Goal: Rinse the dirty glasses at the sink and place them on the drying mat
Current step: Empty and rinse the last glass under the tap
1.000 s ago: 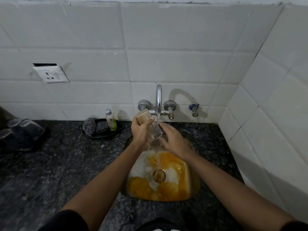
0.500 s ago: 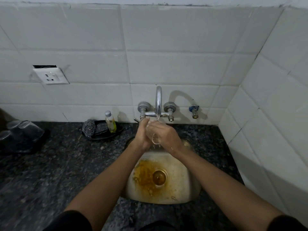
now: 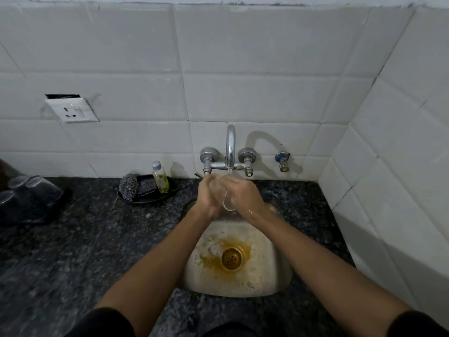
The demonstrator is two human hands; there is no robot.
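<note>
A clear drinking glass (image 3: 224, 197) is held under the running tap (image 3: 230, 147), over the steel sink (image 3: 274, 276). My left hand (image 3: 206, 195) grips the glass from the left and my right hand (image 3: 243, 194) wraps round it from the right, so most of the glass is hidden between them. Its rim shows below my right fingers. Orange-brown liquid lies round the sink's drain (image 3: 231, 257). At the far left several clear glasses (image 3: 31, 193) stand upside down on a dark drying mat (image 3: 48, 215).
A black dish (image 3: 150, 199) behind the sink's left side holds a scrubber (image 3: 128, 186) and a small bottle of yellow liquid (image 3: 160, 176). A wall socket (image 3: 72, 110) sits on the white tiles. A tiled side wall (image 3: 388, 190) closes the right. Dark granite counter (image 3: 85, 251) surrounds the sink.
My right hand came from beside the glass to wrap round it under the tap. The orange liquid in the sink has drained down to a small patch at the drain.
</note>
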